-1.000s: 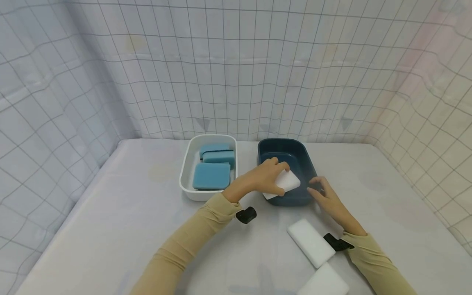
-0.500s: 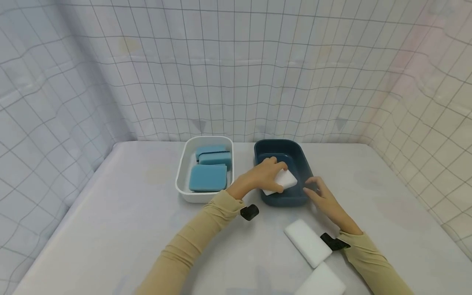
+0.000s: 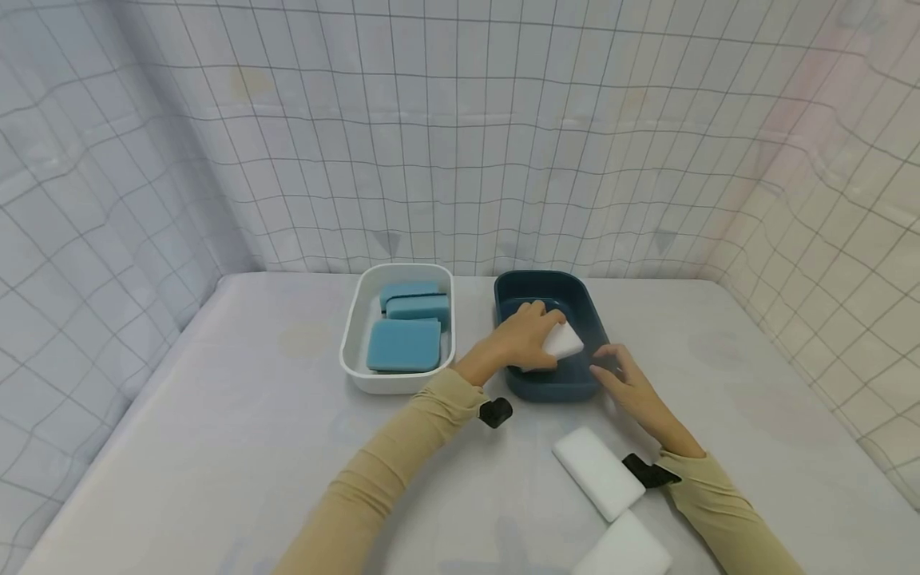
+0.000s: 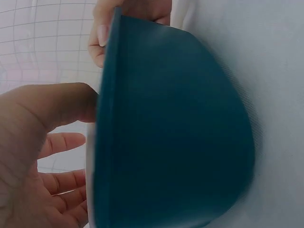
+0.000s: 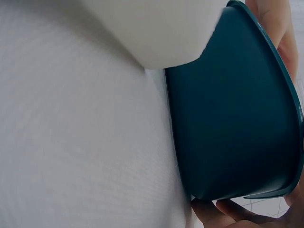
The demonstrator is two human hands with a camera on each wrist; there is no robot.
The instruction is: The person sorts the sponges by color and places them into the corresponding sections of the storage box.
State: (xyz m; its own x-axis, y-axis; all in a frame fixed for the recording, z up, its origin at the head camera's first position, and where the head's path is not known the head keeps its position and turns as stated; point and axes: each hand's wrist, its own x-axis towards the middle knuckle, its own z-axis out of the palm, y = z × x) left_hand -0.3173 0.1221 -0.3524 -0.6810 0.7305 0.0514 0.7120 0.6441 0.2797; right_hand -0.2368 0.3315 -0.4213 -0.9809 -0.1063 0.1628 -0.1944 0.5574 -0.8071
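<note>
My left hand (image 3: pixel 523 337) reaches into a dark blue plastic bin (image 3: pixel 553 393) and grips a white sponge-like block (image 3: pixel 564 342), thumb on the near side and fingers over the far side. In the left wrist view its thumb (image 4: pixel 61 102) bends over the bin's rim. My right hand (image 3: pixel 638 393) is at the bin's right side, with thumb and index fingertips over the rim; in the right wrist view, fingers (image 5: pixel 223 213) press the outer wall. Two more white blocks (image 3: pixel 600 473) (image 3: pixel 627 546) lie on the cloth in front of the bin.
A white bin (image 3: pixel 348 351) left of the dark one holds several blue sponge-like blocks (image 3: pixel 404 345). White cloth (image 3: pixel 259 431) covers the table. Grid-lined white sheets (image 3: pixel 431 144) hang at the back and on both sides.
My left hand has shifted slightly right with the white block, which now sits lower in the dark blue bin. My right hand stays at the rim. The head view has shifted a little.
</note>
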